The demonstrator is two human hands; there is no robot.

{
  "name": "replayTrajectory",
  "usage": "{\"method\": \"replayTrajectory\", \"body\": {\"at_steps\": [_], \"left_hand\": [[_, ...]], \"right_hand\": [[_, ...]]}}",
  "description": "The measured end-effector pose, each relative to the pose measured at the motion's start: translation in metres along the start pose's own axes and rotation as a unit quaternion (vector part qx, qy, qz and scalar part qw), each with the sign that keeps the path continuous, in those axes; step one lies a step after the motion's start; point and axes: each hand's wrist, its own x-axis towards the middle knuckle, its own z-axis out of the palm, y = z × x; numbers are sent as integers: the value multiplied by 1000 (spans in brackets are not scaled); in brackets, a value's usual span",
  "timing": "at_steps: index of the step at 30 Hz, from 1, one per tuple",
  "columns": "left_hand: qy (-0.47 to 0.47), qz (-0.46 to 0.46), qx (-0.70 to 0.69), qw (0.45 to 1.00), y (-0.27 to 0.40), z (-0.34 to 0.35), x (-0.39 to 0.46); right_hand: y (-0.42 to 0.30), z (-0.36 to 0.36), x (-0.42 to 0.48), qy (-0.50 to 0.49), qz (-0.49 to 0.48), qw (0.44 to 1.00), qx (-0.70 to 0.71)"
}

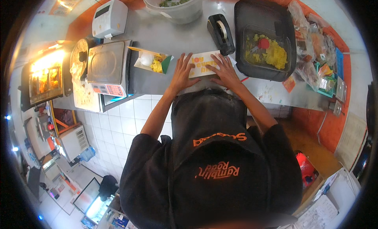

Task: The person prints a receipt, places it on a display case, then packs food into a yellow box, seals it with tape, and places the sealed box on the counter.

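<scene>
Both hands rest on a flat white printed card [204, 61] on the steel counter in front of me. My left hand [183, 73] presses its left end with the fingers spread. Across its right part lies my right hand [223, 70], fingers apart too. Just left of them stands an open paper food box [154, 62] with a white rounded lump and yellow food inside. A black tape dispenser [221, 34] stands beyond my right hand. To the right, a black tray [265, 14] holds a clear container with yellow food and a red round-ended utensil [263, 43].
A digital scale [107, 63] stands left of the box, with a white dispenser [110, 18] behind it. A plastic tub of greens [177, 14] is at the back. Bagged packets [317, 48] crowd the right end. The counter's front edge runs by my waist.
</scene>
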Motion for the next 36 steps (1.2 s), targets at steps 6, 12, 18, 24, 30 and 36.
{"method": "replayTrajectory", "body": {"at_steps": [6,12,18,24,30,36], "left_hand": [[-34,-2,7,999,-14,7,22],[-30,4,10,999,-19,10,21],[10,-16,39,999,-16,18,19],[20,-10,37,999,-15,21,19],[36,-15,52,998,-13,27,15],[31,-30,76,996,-12,40,10]], "right_hand": [[8,16,16,2,2,996,-89],[12,32,15,70,-21,995,-61],[9,43,14,105,1,992,-72],[9,54,10,138,6,987,-78],[9,64,9,144,26,986,-79],[8,67,5,161,28,985,-62]]}}
